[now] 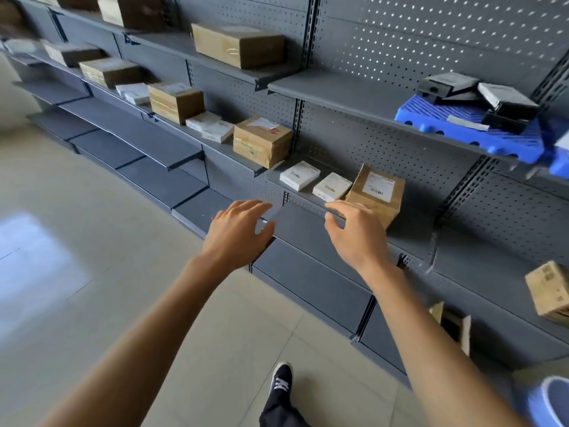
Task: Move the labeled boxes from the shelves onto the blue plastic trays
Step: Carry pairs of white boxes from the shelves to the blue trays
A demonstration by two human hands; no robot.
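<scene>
Both my hands reach toward the grey shelf [409, 232] in front of me, holding nothing. My left hand [238, 231] hovers with relaxed fingers below and left of two small white boxes [300, 175] [332, 186]. My right hand [354, 234] is just in front of a brown labeled cardboard box [377, 192], fingers loosely bent; contact is not clear. A blue plastic tray [455, 131] sits on the shelf above at the right, carrying several black boxes [505, 103].
More brown boxes [261, 141] [237, 44] [175, 101] and white boxes [211, 126] line the shelves to the left. A cardboard box [549, 292] sits on a lower shelf at the right. A blue bin [551, 402] stands at bottom right. My shoe [280, 379] is on the tiled floor.
</scene>
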